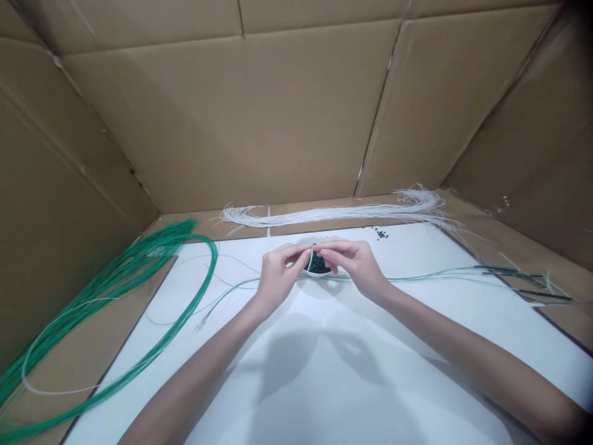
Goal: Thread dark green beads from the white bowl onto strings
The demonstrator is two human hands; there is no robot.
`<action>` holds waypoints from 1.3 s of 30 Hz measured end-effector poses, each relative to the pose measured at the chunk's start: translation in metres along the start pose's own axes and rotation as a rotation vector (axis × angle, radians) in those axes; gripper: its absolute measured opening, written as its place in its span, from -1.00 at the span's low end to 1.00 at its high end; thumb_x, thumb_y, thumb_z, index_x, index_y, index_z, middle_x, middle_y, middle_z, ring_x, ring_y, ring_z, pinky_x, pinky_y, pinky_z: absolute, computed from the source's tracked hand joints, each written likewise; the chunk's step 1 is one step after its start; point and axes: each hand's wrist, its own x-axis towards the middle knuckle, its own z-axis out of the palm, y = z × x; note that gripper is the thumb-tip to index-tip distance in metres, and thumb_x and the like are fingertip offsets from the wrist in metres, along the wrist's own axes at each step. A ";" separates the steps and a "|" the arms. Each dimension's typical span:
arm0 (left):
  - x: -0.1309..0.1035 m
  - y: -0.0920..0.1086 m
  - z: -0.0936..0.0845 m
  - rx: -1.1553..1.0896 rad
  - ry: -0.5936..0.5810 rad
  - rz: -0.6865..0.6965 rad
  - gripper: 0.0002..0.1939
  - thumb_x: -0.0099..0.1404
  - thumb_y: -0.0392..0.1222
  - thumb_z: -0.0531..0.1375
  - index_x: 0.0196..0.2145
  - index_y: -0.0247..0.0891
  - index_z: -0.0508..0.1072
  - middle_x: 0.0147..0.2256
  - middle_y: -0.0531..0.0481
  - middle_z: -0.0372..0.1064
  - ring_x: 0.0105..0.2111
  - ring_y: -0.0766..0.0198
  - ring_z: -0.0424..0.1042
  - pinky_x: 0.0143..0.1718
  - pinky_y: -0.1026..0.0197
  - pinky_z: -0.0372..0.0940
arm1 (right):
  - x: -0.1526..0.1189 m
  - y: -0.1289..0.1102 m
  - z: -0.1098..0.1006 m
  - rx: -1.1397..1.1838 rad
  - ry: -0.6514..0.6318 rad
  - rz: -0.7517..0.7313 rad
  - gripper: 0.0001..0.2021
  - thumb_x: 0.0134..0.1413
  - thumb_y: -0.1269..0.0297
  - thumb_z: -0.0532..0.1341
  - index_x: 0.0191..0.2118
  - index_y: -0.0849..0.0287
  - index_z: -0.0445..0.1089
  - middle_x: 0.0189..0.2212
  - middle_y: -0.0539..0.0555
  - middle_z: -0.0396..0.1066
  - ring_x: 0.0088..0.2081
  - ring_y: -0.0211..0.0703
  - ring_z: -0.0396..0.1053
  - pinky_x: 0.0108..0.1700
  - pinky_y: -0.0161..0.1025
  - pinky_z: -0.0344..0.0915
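Over a small white bowl (319, 275) of dark green beads (319, 264), my two hands meet fingertip to fingertip. My left hand (283, 266) is closed in a pinch on a thin pale strand (311, 259), whose short length shows against the beads. My right hand (354, 262) is also pinched, its thumb and forefinger beside the left fingertips; whatever lies between them is too small to make out. Thin green strands (426, 275) run across the board behind both wrists, with dark beaded lengths (523, 275) at their right end.
A large bundle of green strands (115, 278) curves along the left side. Behind the bowl lies a bundle of white strands (319, 214). Several loose dark beads (382, 234) sit on the white board (306, 383). Cardboard walls (259, 117) enclose the back and sides.
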 end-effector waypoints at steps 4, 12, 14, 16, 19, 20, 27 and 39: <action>-0.002 0.002 0.002 -0.079 -0.018 0.041 -0.55 0.15 -0.15 0.11 0.01 -0.27 0.25 -0.38 -0.01 0.43 -0.39 0.37 0.38 -0.24 0.31 0.29 | 0.004 -0.004 -0.005 0.149 -0.029 0.201 -0.77 -0.20 0.15 0.25 -0.45 0.25 0.42 -0.58 -0.01 0.29 -0.63 -0.42 0.08 -0.55 -0.34 0.10; -0.002 -0.001 0.001 0.028 -0.016 0.070 -0.56 0.16 -0.15 0.11 0.01 -0.24 0.19 -0.40 0.00 0.43 -0.42 0.38 0.37 -0.31 0.34 0.28 | 0.005 -0.009 -0.010 0.040 -0.065 0.212 -0.76 -0.28 0.15 0.29 -0.47 0.23 0.48 -0.58 0.04 0.37 -0.57 -0.34 0.16 -0.56 -0.35 0.09; -0.001 -0.001 0.000 0.049 -0.027 0.050 -0.59 0.15 -0.14 0.13 -0.03 -0.23 0.22 -0.41 0.02 0.43 -0.43 0.38 0.37 -0.32 0.35 0.28 | 0.007 -0.007 -0.015 -0.013 -0.098 0.203 -0.76 -0.28 0.14 0.29 -0.49 0.23 0.49 -0.56 0.07 0.39 -0.55 -0.32 0.18 -0.57 -0.35 0.09; 0.000 -0.002 -0.001 0.074 -0.020 0.015 -0.64 0.11 -0.11 0.16 -0.12 -0.23 0.32 -0.43 0.02 0.43 -0.47 0.38 0.36 -0.34 0.34 0.27 | 0.009 -0.005 -0.017 -0.053 -0.109 0.195 -0.76 -0.28 0.13 0.29 -0.50 0.22 0.49 -0.54 0.08 0.40 -0.53 -0.30 0.20 -0.57 -0.35 0.10; 0.001 -0.003 -0.001 0.121 -0.003 -0.004 -0.77 0.07 -0.08 0.18 -0.35 -0.27 0.45 -0.47 0.00 0.42 -0.49 0.36 0.35 -0.40 0.35 0.26 | 0.009 -0.004 -0.017 -0.082 -0.100 0.177 -0.77 -0.28 0.14 0.28 -0.51 0.22 0.49 -0.52 0.08 0.41 -0.54 -0.30 0.19 -0.58 -0.35 0.09; 0.001 -0.004 -0.001 0.130 -0.001 -0.003 -0.79 0.06 -0.08 0.18 -0.42 -0.28 0.46 -0.47 0.00 0.42 -0.49 0.35 0.35 -0.41 0.35 0.25 | 0.009 -0.005 -0.017 -0.085 -0.101 0.180 -0.77 -0.28 0.15 0.28 -0.50 0.22 0.49 -0.52 0.08 0.41 -0.55 -0.31 0.18 -0.58 -0.35 0.09; 0.007 -0.007 -0.006 -0.024 -0.154 -0.106 -0.77 0.04 -0.07 0.19 -0.47 -0.30 0.51 -0.51 -0.02 0.42 -0.52 0.34 0.32 -0.48 0.34 0.21 | 0.011 -0.001 -0.019 0.020 -0.123 0.282 -0.83 -0.30 0.22 0.30 -0.53 0.24 0.49 -0.63 0.03 0.37 -0.61 -0.37 0.11 -0.56 -0.34 0.07; 0.013 -0.007 -0.015 -0.156 -0.292 -0.245 -0.71 0.00 -0.07 0.21 -0.38 -0.34 0.51 -0.47 -0.05 0.42 -0.49 0.35 0.33 -0.40 0.32 0.25 | 0.015 0.006 -0.021 0.049 -0.097 0.297 -0.80 -0.29 0.20 0.31 -0.51 0.26 0.48 -0.59 0.03 0.38 -0.62 -0.41 0.11 -0.56 -0.35 0.09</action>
